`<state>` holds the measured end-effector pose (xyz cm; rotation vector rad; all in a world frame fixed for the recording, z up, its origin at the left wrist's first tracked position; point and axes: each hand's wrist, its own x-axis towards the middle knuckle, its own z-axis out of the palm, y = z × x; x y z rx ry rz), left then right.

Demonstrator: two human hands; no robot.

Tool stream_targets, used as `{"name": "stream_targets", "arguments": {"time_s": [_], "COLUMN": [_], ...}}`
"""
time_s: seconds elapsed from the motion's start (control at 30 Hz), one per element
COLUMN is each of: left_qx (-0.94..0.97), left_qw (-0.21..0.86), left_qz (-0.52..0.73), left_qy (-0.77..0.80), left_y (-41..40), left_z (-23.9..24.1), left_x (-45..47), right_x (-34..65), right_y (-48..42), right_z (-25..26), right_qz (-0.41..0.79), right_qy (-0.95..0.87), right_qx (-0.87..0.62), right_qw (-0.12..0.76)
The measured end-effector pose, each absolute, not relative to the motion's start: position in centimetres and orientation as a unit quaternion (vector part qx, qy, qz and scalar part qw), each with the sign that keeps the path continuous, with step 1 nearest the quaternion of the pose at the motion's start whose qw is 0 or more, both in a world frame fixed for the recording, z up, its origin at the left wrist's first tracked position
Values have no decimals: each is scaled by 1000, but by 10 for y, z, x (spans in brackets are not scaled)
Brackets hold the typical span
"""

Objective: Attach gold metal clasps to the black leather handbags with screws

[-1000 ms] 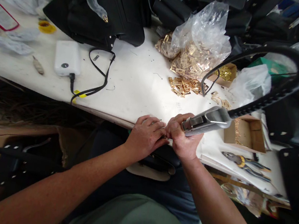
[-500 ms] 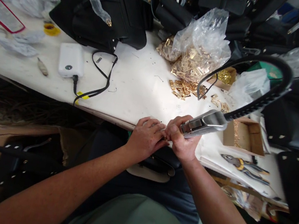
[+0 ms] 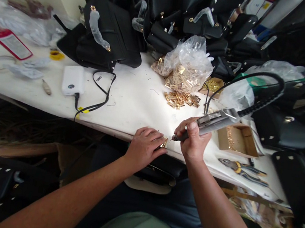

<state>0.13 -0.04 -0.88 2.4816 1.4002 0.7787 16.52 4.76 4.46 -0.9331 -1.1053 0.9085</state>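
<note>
My left hand (image 3: 145,145) rests at the near edge of the white table (image 3: 131,99), fingers closed round a small gold metal fitting (image 3: 164,142). My right hand (image 3: 193,139) grips a silver powered screwdriver (image 3: 215,119) with a black ribbed hose; its tip points at the fitting, a short gap away. A black bag (image 3: 158,167) lies in my lap just below both hands.
A clear plastic bag of gold fittings (image 3: 187,71) and a loose pile (image 3: 180,99) lie beyond my hands. Cardboard box (image 3: 238,140) and pliers (image 3: 240,169) sit to the right. A white power bank (image 3: 73,80) with black cable is left. Black handbags (image 3: 110,34) crowd the back.
My right hand has drawn the screwdriver back to the right, away from my left hand, so the gold fitting now shows. My head has tilted up, showing more of the table's back.
</note>
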Motion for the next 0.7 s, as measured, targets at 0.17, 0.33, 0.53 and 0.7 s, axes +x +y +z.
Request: {"name": "stream_targets", "arguments": {"time_s": [0.17, 0.33, 0.53, 0.7], "left_qx": [837, 836, 835, 834], "left_qw": [96, 98, 102, 104], "left_qz": [262, 263, 268, 267], "left_qy": [470, 471, 470, 471], "left_y": [1, 1, 2, 2], "left_z": [-10, -10, -12, -12], "left_x": [2, 2, 1, 1], "right_x": [160, 157, 155, 154], "right_y": [54, 55, 55, 53], "right_z": [30, 23, 26, 26], "right_qz": [408, 414, 409, 381], "right_qy": [-485, -497, -509, -543], "right_qx": [-417, -440, -440, -438], "right_qw": [651, 623, 617, 607]}}
